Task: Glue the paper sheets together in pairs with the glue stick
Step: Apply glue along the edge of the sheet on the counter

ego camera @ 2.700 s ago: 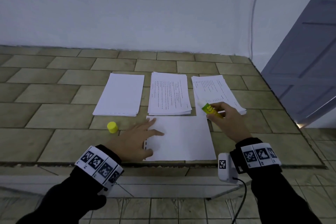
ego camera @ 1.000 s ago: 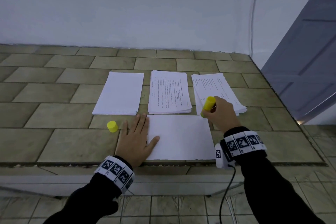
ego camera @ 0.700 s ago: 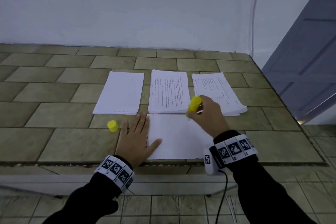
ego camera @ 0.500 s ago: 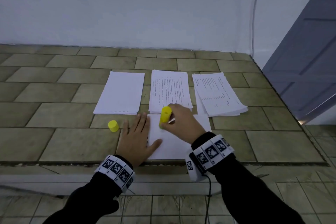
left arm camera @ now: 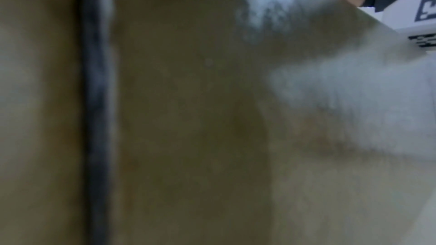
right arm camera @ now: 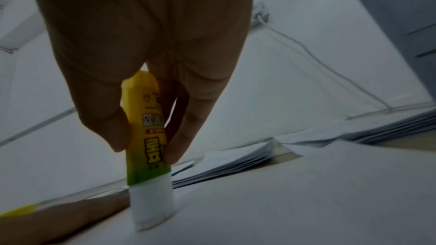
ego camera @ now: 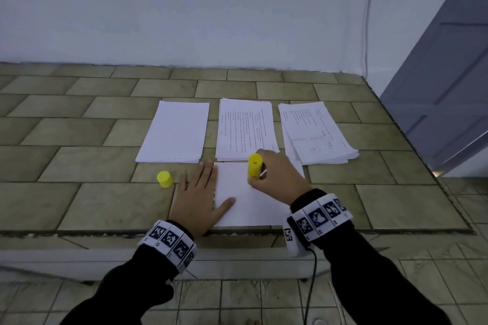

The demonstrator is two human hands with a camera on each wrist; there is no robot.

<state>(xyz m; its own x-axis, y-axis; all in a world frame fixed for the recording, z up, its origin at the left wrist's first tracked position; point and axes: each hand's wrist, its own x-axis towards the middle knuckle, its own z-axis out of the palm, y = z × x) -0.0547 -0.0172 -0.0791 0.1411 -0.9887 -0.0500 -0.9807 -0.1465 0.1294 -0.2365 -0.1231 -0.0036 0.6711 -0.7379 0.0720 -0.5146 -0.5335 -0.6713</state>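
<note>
A blank white sheet (ego camera: 245, 208) lies at the tiled table's front edge. My left hand (ego camera: 196, 196) lies flat with straight fingers on the sheet's left edge, thumb on the paper. My right hand (ego camera: 274, 179) grips the uncapped yellow glue stick (ego camera: 254, 168) upright, and its white tip (right arm camera: 151, 210) touches the sheet (right arm camera: 295, 202) near the top middle. The glue stick's yellow cap (ego camera: 164, 179) stands on the table left of my left hand. Behind the sheet lie three paper stacks: a blank one (ego camera: 175, 132) at left, a printed one (ego camera: 245, 130) in the middle, a printed one (ego camera: 315, 132) at right.
The table's front edge (ego camera: 237, 231) runs just below the sheet, with tiled floor beneath. A white wall stands behind the table, with a cable (ego camera: 368, 21) hanging down it. A grey door (ego camera: 446, 74) is at the right. The left wrist view is a blur.
My right hand has swept the glue stick from the sheet's top right corner leftward along the top edge, then a little back right. The left hand has stayed flat on the sheet.
</note>
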